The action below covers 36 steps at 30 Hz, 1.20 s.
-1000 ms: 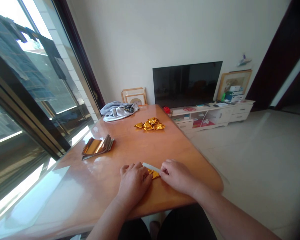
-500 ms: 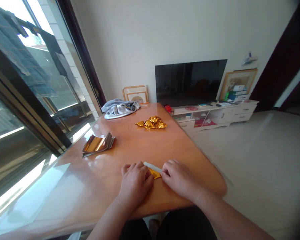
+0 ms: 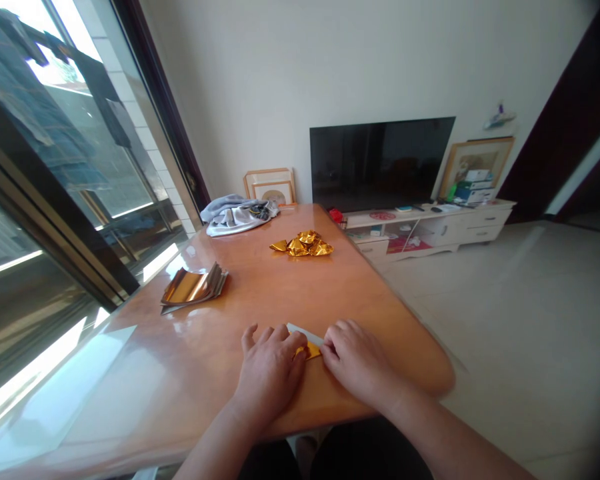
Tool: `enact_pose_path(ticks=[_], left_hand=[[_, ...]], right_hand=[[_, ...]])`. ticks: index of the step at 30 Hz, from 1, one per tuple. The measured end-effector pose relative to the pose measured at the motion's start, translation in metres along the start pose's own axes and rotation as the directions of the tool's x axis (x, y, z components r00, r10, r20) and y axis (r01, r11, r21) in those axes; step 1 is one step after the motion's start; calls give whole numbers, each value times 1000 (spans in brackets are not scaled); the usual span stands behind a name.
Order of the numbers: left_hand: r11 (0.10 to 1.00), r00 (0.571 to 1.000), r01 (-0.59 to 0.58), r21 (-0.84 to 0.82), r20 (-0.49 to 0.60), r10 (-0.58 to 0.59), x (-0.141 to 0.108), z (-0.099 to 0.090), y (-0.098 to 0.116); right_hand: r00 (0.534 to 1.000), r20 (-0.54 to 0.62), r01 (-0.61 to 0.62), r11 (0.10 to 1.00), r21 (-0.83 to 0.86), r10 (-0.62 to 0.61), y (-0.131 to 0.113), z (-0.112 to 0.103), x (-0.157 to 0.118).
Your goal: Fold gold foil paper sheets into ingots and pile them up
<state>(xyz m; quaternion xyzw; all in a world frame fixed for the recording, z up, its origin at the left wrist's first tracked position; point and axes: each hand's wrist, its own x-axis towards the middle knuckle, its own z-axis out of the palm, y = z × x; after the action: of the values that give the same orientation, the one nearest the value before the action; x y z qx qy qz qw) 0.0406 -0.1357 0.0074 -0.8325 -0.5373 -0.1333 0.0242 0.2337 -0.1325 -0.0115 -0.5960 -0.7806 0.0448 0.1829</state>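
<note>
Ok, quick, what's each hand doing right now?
Left hand: fingers bent over the folded gold paper; whether it grips or just presses can't be told.
Right hand: closed, pinching the paper's right end.

The left hand [image 3: 270, 367] now spreads its fingers more than half a second ago, the little finger lifting higher off the table [image 3: 260, 280], and the forefinger bends out farther from the thumb over the folded gold sheet [image 3: 314, 350]. Compared with a second ago, the whole view has shifted slightly, so the television [image 3: 380, 167] appears a little higher and farther right.
</note>
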Motion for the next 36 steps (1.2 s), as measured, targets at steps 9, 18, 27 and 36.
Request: enact_pose_path(ticks=[9, 18, 27, 36], left_hand=[[998, 998, -51, -27, 30, 52, -2, -3, -2], [995, 997, -49, -89, 52, 54, -1, 0, -11], [988, 995, -24, -152, 93, 39, 1, 1, -18], [988, 998, -33, -150, 46, 40, -1, 1, -17]], right_hand=[[1000, 4, 7, 1000, -27, -7, 1, 1, -1], [1000, -14, 18, 1000, -14, -19, 1, 2, -4], [999, -41, 16, 998, 66, -14, 6, 4, -7], [967, -115, 227, 974, -2, -225, 2, -1, -27]])
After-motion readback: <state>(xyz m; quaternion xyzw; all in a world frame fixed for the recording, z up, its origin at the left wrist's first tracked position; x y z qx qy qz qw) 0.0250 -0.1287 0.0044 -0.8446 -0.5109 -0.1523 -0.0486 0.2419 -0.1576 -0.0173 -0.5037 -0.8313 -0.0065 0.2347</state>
